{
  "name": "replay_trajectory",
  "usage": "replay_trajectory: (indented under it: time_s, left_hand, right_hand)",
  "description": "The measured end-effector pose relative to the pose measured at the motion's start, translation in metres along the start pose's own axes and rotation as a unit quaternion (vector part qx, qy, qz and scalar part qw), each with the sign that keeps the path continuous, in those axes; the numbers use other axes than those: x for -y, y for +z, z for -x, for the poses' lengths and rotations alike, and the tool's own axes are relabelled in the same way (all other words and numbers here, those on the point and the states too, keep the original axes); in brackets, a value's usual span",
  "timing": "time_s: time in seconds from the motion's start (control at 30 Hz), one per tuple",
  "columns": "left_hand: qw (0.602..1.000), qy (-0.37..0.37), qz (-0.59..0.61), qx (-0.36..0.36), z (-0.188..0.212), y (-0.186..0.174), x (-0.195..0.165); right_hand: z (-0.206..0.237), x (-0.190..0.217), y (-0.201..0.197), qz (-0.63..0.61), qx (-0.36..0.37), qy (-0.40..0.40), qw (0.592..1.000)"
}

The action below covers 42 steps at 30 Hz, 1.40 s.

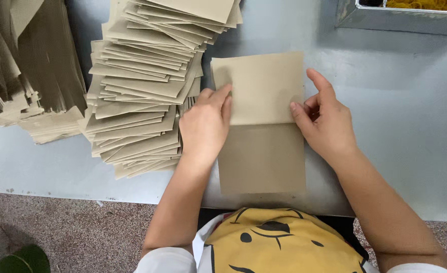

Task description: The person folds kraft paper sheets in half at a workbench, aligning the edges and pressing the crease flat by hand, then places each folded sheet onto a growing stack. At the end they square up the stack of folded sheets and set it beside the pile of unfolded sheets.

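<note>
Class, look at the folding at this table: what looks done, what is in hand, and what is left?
Done: a fanned stack of folded sheets. In hand: left hand and right hand press the brown sheet, its upper part lighter above a crosswise edge. Left: cannot tell; the loose pile may be unfolded.

Both hands (203, 126) on folded paper sheet (261, 121)

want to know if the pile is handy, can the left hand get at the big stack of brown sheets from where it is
Probably yes. The left hand rests on the left edge of the folded sheet, right beside the stack of brown sheets, with nothing between them on the grey table.
</note>
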<state>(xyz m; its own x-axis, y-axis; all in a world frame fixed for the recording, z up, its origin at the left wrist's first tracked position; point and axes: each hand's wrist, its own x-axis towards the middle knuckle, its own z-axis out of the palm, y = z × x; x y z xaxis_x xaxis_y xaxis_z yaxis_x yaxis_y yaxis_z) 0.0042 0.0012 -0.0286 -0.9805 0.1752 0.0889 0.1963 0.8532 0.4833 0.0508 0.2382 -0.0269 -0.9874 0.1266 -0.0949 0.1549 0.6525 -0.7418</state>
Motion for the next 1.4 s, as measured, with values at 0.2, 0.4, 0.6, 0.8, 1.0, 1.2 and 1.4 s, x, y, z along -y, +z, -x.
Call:
replay_trajectory:
  time_s: [0.2, 0.4, 0.6, 0.8, 1.0, 1.2, 1.4]
  left_hand:
    - [0.998, 0.007, -0.036, 0.052, 0.001, -0.012, -0.005]
    - [0.994, 0.021, -0.104, 0.031, 0.008, -0.015, -0.018]
    - [0.979, 0.073, -0.181, -0.053, 0.014, -0.021, -0.013]
    - [0.972, 0.037, -0.213, 0.089, 0.025, -0.033, -0.006]
    - [0.956, 0.059, -0.283, 0.042, 0.026, -0.058, 0.014]
    - [0.929, 0.341, -0.143, -0.018, 0.012, -0.047, -0.003]
    - [0.918, 0.366, -0.083, 0.129, -0.019, -0.025, -0.01]
  right_hand:
    - [-0.003, 0.005, 0.0, 0.028, -0.009, -0.009, 1.0]
    - [0.007, 0.024, 0.0, 0.328, -0.153, -0.264, 0.894]
    - [0.018, 0.029, 0.021, 0.205, 0.029, -0.361, 0.909]
    - [0.033, -0.013, -0.011, 0.28, 0.023, -0.348, 0.894]
    - [0.049, -0.028, -0.036, 0.357, -0.015, -0.242, 0.902]
    - [0.08, -0.001, -0.024, 0.164, 0.091, -0.394, 0.9]
    - [0.08, 0.012, -0.011, 0.175, 0.205, -0.359, 0.894]
